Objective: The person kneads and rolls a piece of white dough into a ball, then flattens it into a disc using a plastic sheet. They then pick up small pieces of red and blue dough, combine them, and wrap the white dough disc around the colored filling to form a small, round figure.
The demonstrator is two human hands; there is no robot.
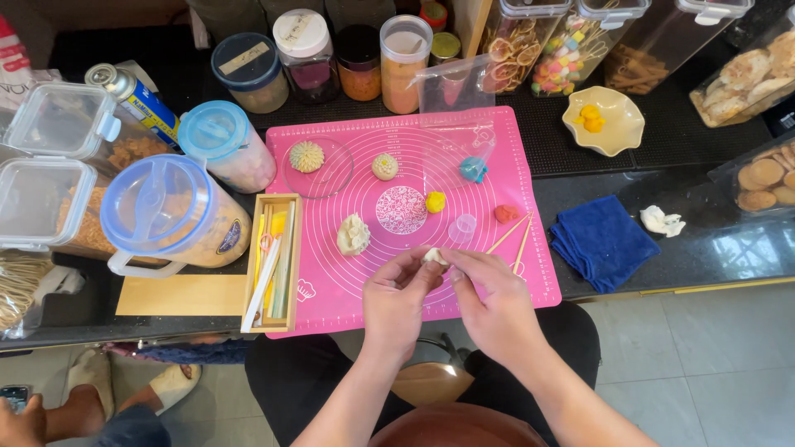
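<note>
A small white dough piece [434,257] is pinched between both hands over the near edge of the pink mat [530,190]. Left hand [396,300] is closed on it from the left with thumb and fingers; right hand [494,305] is closed on it from the right, fingertips meeting. Just beside the right hand, thin wooden sticks [515,236] are laid on the mat. A wooden tool box [272,263] is set at the mat's left edge, with a flat wooden board [178,295] beside it. Further in, a pale shaped dough lump [354,235], a small clear cup [463,228], a yellow ball [435,201], a red ball [506,213] and a blue piece [473,170] are spread on the mat. A blue cloth [602,241] is seen right of the mat on the dark surface [712,248]. Two finished flower-shaped pieces [307,156] sit at the mat's far side. Lidded jars [405,52] and clear containers are lined along the back; a cream dish [604,121] holds yellow bits.
</note>
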